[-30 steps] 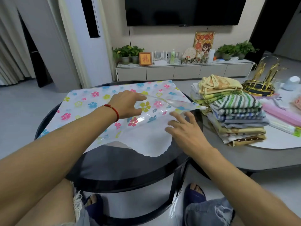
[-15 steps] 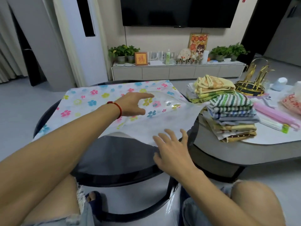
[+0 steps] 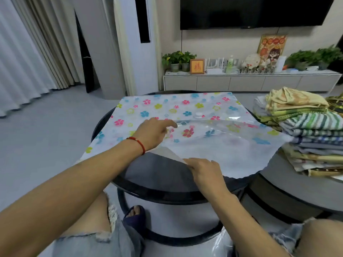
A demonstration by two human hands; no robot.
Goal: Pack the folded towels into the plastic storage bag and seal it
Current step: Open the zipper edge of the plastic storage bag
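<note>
A plastic storage bag (image 3: pixel 194 108) printed with coloured flowers lies flat on a round black table (image 3: pixel 152 175). My left hand (image 3: pixel 154 132), with a red cord at the wrist, pinches the clear upper layer of the bag and lifts it a little. My right hand (image 3: pixel 204 170) grips the bag's near white edge, fingers curled over it. A stack of folded towels (image 3: pixel 313 138), striped green, blue and yellow, stands to the right on a second grey table, touching the bag's right corner. A second, yellowish pile (image 3: pixel 289 102) sits behind it.
The grey table (image 3: pixel 289 184) on the right overlaps the black one. A gold wire rack (image 3: pixel 336 104) stands behind the towels. A TV cabinet with plants (image 3: pixel 250 80) lines the far wall. My knees and a slippered foot are under the table.
My right hand slid to the bag's near edge and closed on it. My left hand raised the clear layer. The view turned left, so the towels sit further right.
</note>
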